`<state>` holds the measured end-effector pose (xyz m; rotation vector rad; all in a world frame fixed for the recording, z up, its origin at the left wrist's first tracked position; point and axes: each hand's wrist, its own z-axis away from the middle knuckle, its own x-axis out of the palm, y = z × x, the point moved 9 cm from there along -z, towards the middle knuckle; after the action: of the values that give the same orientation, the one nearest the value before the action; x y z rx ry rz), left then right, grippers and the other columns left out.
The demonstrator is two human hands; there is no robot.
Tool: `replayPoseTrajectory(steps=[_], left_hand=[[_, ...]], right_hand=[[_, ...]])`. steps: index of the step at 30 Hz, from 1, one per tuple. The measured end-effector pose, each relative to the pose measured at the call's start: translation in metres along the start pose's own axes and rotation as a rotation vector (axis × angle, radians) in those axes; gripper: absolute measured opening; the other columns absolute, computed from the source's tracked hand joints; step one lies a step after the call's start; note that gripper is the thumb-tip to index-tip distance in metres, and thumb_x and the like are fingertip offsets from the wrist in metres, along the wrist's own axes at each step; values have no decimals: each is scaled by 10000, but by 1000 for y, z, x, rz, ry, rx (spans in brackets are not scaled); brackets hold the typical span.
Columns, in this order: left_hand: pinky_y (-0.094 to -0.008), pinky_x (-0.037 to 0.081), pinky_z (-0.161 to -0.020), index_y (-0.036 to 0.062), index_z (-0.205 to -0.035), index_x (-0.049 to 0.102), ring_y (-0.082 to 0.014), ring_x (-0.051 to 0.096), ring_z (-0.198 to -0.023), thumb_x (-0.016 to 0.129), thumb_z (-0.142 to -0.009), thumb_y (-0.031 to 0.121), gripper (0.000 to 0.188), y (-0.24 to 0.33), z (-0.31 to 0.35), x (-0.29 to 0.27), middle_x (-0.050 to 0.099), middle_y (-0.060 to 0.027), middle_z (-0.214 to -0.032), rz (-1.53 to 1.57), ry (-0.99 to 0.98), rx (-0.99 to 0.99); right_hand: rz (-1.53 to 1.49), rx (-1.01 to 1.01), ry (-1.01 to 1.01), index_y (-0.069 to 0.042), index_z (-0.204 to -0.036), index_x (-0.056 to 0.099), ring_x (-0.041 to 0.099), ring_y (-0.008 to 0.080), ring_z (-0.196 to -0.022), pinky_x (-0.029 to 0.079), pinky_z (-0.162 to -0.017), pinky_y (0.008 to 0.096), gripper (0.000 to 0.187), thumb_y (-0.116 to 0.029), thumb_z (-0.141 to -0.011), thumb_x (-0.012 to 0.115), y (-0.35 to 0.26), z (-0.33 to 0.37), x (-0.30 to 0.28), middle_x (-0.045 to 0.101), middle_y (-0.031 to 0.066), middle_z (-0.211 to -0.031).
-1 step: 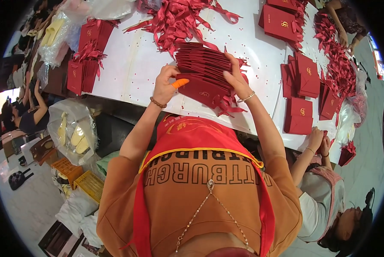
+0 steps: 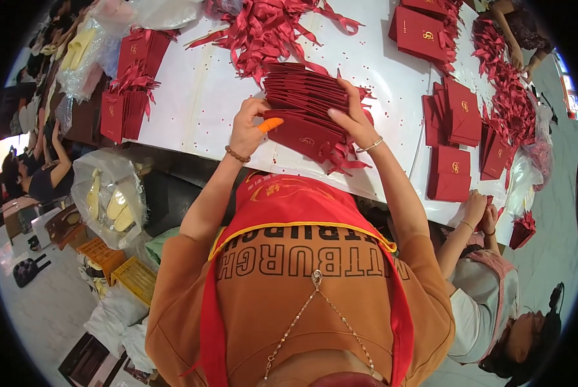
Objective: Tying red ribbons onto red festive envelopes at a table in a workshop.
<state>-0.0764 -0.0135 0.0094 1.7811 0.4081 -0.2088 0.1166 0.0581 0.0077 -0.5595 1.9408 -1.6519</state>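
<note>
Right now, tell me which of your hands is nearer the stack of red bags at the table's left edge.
Left. The left hand lies right of that stack of red bags; the right hand is farther right, beyond the fanned red bags.

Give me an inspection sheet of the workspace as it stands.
Surface: long white table, dotted with small red flecks.
Job's things: fanned stack of dark red paper folders with ribbon ties, held above the table edge.
Clutter: heap of loose red ribbons; other red folder piles; upright red folders.
Grip: left hand, orange cover on thumb, and right hand both grasp the stack.
Cables: nothing seen.
Surroundings: co-worker's hands at the right; yellow crates; clear plastic bag.
</note>
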Motion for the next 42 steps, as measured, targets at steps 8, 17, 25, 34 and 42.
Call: replayPoseTrajectory(steps=[8,17,25,34,42], left_hand=[[-275,419,-828,23,-889,548,-190,491,-993,686,-698,14,236,11,12,-2,428,-84,-1133,80,69,-24],[-266,449,-786,36,-922,540,-191,507,-980,680,-719,33,246,4,15,-6,408,-93,-1172,126,152,-17],[-281,450,-776,40,-972,490,-173,525,-911,713,-696,80,357,-9,2,-4,435,-105,-1167,143,203,-43],[-269,450,-750,30,-1046,469,-155,531,-901,735,-687,110,454,-6,-1,-8,499,-82,-1095,221,224,-107],[-311,417,-809,51,-975,560,-209,483,-994,777,-615,168,436,-5,-14,-6,493,-103,-1115,-109,-66,-67]], right_hand=[[95,2,9,-85,-1325,187,384,234,-1158,309,-974,341,710,-159,-759,609,4,-2,-4,362,154,-1250],[-73,54,-2,-69,-1312,212,366,231,-1137,335,-956,344,775,-197,-709,681,-5,-3,1,278,135,-1245],[-119,87,-22,-57,-1295,241,360,223,-1148,328,-960,336,732,-192,-720,673,-5,-5,5,295,138,-1238],[-21,50,16,-52,-1264,293,344,246,-1161,289,-978,337,678,-231,-721,655,1,-4,-1,316,149,-1232],[24,5,5,-57,-1255,307,348,254,-1148,283,-977,346,668,-233,-713,656,2,-3,-2,329,142,-1215]])
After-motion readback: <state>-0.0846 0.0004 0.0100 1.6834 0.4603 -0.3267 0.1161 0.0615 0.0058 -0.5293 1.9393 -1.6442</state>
